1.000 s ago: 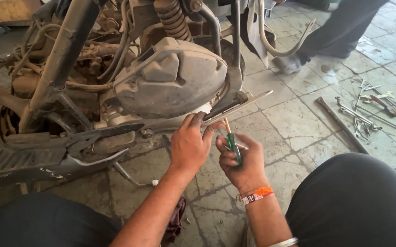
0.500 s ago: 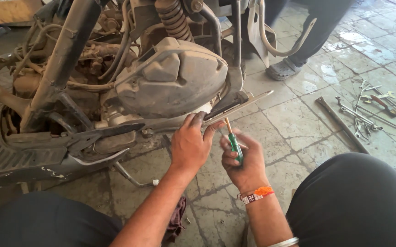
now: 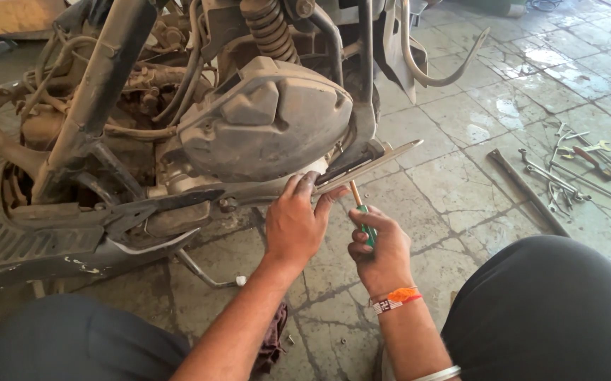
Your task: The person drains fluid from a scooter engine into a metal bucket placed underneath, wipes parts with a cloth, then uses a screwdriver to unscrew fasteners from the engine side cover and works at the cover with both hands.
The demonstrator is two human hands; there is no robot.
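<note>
A dusty scooter with its panels off fills the left of the head view, its grey engine cover (image 3: pixel 266 123) in the middle. My left hand (image 3: pixel 295 222) presses up against the lower edge of that cover, fingertips on a flat metal bracket (image 3: pixel 372 161) that sticks out to the right. My right hand (image 3: pixel 383 247) grips a green-handled screwdriver (image 3: pixel 363 219), its shaft pointing up at the underside of the bracket. An orange band sits on my right wrist.
Loose spanners and tools (image 3: pixel 573 169) lie on the tiled floor at the right, with a long metal bar (image 3: pixel 524 187). A dark rag (image 3: pixel 273 339) lies below my left forearm. My knees in dark trousers frame the bottom. A curved grab rail (image 3: pixel 446 67) juts out behind.
The person walking at the top right has left the view. My right hand has raised the screwdriver slightly toward the bracket; my left hand stays on the cover's edge.
</note>
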